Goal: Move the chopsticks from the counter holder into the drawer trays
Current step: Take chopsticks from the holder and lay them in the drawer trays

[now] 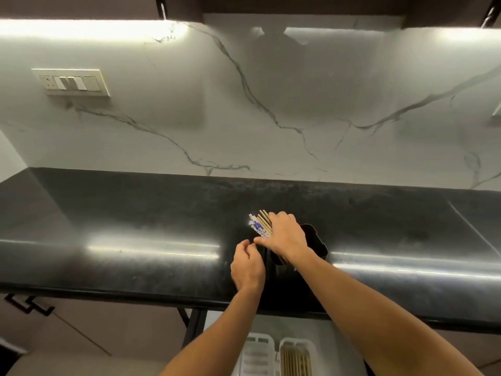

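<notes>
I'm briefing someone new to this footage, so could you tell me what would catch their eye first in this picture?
Two bare hands meet at the middle of the black counter: the right hand closes its grip on a bundle of chopsticks standing in a dark holder, with the left hand beside it. Behind rises a white marble wall with grey veins. Below the counter edge, white trays show; the right one already holds chopsticks.

- Surface (135, 213): glossy black with faint grey mottling.
- Wall (298, 104): white marble with thin grey veins.
- Chopsticks (261, 225): mostly pale tan wood; a few are white with a blue pattern.
- Holder (315, 244): black.
- Drawer trays (260, 356): white; one holds tan chopsticks.
- Switch plate (71, 82): cream.
</notes>
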